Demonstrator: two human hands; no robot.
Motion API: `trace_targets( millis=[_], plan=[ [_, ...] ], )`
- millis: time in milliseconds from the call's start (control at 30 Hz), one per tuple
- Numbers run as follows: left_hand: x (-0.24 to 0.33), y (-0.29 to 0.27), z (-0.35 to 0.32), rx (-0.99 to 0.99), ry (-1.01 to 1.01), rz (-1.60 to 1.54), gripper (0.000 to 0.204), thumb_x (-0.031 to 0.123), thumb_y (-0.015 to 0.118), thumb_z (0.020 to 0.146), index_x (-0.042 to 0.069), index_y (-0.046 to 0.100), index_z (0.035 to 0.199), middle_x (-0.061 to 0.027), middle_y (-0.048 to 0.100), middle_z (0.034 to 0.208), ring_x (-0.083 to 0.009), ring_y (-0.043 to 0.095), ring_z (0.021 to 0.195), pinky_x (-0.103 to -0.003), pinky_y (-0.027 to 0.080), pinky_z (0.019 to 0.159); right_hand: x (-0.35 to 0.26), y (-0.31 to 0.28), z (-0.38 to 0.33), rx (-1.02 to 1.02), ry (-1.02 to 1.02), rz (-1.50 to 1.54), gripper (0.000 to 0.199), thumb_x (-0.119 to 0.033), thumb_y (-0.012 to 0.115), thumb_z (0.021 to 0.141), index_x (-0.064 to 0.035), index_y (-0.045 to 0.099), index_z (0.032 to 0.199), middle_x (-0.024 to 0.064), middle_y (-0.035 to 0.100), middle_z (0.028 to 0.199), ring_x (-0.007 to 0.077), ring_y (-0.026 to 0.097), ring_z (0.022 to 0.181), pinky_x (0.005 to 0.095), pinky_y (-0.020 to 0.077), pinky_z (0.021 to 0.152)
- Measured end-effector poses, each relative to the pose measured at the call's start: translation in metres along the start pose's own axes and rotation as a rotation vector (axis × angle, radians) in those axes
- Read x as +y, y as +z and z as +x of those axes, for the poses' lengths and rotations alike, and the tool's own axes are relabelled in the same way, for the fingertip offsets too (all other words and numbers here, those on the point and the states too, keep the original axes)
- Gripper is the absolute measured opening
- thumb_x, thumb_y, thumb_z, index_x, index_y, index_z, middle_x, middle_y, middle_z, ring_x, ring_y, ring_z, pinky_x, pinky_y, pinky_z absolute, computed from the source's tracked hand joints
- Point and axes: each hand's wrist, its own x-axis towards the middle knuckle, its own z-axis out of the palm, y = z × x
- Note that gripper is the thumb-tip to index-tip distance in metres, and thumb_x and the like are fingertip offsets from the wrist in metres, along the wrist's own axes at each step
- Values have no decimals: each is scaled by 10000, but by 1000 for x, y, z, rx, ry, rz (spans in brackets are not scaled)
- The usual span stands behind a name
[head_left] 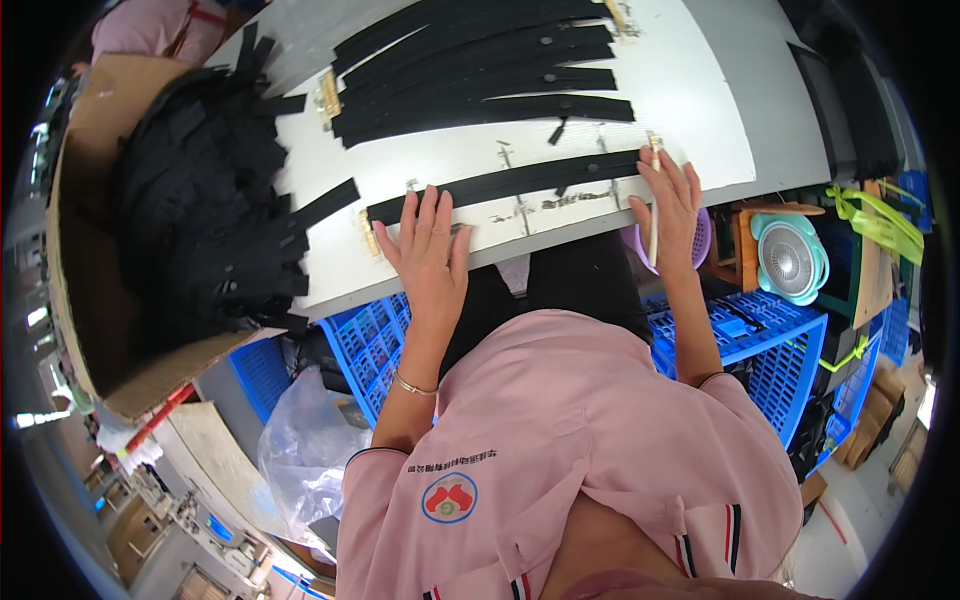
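A black zipper strip (510,182) lies straight across the near part of the white tabletop, its small pull hanging toward me. My left hand (430,250) rests with its fingers stretched out over the strip's left end, holding nothing. At the opposite end, my right hand (672,205) touches the strip with its fingertips and holds a slim pale pen-like stick (654,225) between thumb and fingers. Farther back, several black zipper strips (480,75) lie side by side. Dark marks are drawn on the white surface around the near strip.
A cardboard box (75,230) heaped with black strips (205,200) stands at the left. Blue plastic crates (775,340) sit below the table, with a turquoise fan (790,258) at the right. A clear plastic bag (310,445) hangs at the lower left. Another person (150,28) is at the far left.
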Motion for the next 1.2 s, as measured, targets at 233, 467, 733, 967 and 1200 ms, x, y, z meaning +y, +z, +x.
trace_targets(
  millis=[233,467,733,967,1200],
  plan=[
    [-11,-17,-24,-44,-168,-32,545,263,679,984,108,547,1489,-95,528,1538,-304,393,1494,-582,21,1238,0,1,1,-12,-26,-26,397,-228,670,974,-71,590,1329,64,646,1409,262,510,1395,475,249,1227],
    [-23,-19,-36,-18,-198,19,568,332,714,954,127,583,1467,-99,487,1569,-312,333,1523,-603,4,1228,-15,-8,13,-29,14,-56,323,-169,636,992,-73,626,1300,75,647,1409,275,535,1368,477,292,1214],
    [-28,-12,-39,32,-152,20,594,365,741,931,114,586,1446,-98,504,1543,-317,340,1511,-651,50,1195,-134,1,70,-194,51,648,246,-171,574,1025,-53,709,1194,77,760,1114,263,667,1091,453,394,1120],
    [-25,-10,-39,48,-171,4,598,392,727,935,123,584,1449,-90,503,1541,-309,345,1506,-659,48,1191,-193,59,87,-329,272,1022,193,-130,614,1017,-21,749,1103,67,746,907,97,644,759,242,497,677],
    [-26,-10,-39,72,-170,-18,578,396,713,943,121,593,1438,-91,510,1533,-306,351,1501,-661,42,1189,-196,70,84,-336,212,928,182,-147,633,1010,-11,748,1049,78,750,878,113,669,696,259,512,629]
  ],
)
